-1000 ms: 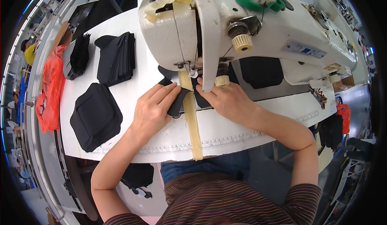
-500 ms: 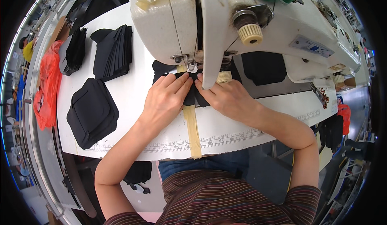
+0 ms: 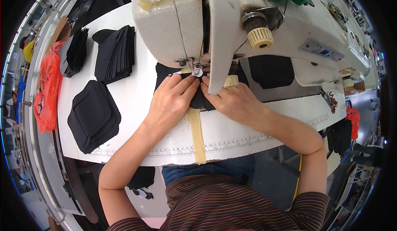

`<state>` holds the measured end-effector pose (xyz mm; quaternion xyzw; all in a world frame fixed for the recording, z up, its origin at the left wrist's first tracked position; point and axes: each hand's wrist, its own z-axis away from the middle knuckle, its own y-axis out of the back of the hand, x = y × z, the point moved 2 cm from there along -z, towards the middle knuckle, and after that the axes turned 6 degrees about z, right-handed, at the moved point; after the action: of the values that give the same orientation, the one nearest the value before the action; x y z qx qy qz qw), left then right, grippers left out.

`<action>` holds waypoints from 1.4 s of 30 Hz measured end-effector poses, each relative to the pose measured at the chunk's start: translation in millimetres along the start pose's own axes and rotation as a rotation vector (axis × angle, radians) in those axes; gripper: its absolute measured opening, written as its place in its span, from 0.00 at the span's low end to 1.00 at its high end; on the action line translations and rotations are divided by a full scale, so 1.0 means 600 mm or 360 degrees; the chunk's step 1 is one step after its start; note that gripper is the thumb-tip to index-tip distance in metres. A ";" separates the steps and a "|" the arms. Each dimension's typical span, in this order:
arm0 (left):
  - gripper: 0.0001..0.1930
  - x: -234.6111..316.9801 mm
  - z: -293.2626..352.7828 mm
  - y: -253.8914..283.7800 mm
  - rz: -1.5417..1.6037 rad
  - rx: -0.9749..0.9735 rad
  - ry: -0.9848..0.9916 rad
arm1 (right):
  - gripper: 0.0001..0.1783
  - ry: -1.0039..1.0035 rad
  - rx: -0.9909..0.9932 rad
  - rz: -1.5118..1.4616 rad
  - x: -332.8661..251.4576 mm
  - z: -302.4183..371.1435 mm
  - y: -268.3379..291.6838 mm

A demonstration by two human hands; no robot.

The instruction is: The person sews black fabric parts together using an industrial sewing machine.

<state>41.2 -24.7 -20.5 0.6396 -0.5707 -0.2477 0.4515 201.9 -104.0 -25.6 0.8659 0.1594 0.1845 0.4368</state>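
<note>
A black fabric piece (image 3: 197,101) lies under the needle and presser foot (image 3: 197,70) of a white sewing machine (image 3: 165,32). My left hand (image 3: 173,100) rests on its left part, fingers close together and pressed on the cloth beside the foot. On the other side, my right hand (image 3: 235,100) holds the cloth with bent fingers, partly hidden behind the machine's white guard (image 3: 220,36). Both sets of fingertips are close to the needle, just in front of it. The thumbs are mostly hidden, and so is the cloth beneath the hands.
Stacks of black fabric pieces lie at the left: a near stack (image 3: 94,117), a fanned stack (image 3: 115,55) and another (image 3: 74,53). More black cloth (image 3: 271,71) sits under the machine arm. Yellow tape (image 3: 196,138) crosses the printed ruler (image 3: 231,143). A red plastic bag (image 3: 49,88) hangs at the left edge.
The near edge of the black fabric has shifted slightly, and the gap between its two flaps has narrowed. Both hands stay at nearly the same place by the needle.
</note>
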 end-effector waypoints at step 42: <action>0.15 -0.020 0.009 0.009 0.0147 0.0089 -0.0260 | 0.13 0.0079 -0.0209 -0.0180 0.013 0.005 0.006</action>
<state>31.2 -14.6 -21.1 0.6026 -0.6412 -0.2620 0.3964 210.8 -104.6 -22.9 0.8202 0.2064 0.1910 0.4982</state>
